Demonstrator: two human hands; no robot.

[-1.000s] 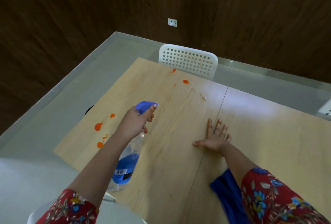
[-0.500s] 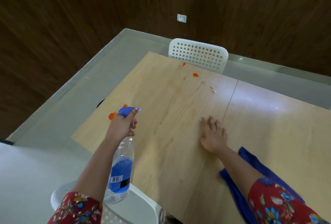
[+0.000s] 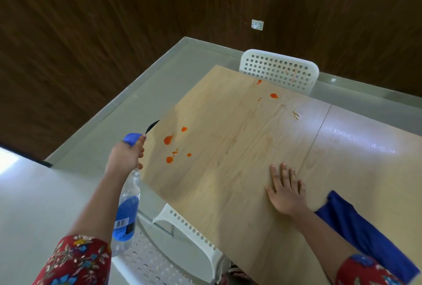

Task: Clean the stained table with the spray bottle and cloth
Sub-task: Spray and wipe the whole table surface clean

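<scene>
Stained surface, a pale wood top with a seam running down its right part, fills most of the view. One white perforated chair stands at its far edge and another is tucked under its near left edge.

A blue cloth lies on the surface at the right, beside and partly under the right forearm.

The spray bottle is off the surface, held in the air past its left edge. Its long axis slants from the clear body near the person up to the blue head, which points toward the wood. It has a blue label, but how much liquid it holds cannot be told.

The left hand grips the bottle at the neck, fingers curled round it below the head. The right hand rests flat on the surface, fingers straight and slightly spread, holding nothing.

The nearest orange stains sit close to the left edge, just ahead and to the right of the nozzle, so the left hand is much the nearer one. A second group of orange spots lies well apart near the far chair, with a clear wet smear beside it.

By my judgement, spraying the near cluster comes next. The cloth is close to the right hand for wiping afterwards.
</scene>
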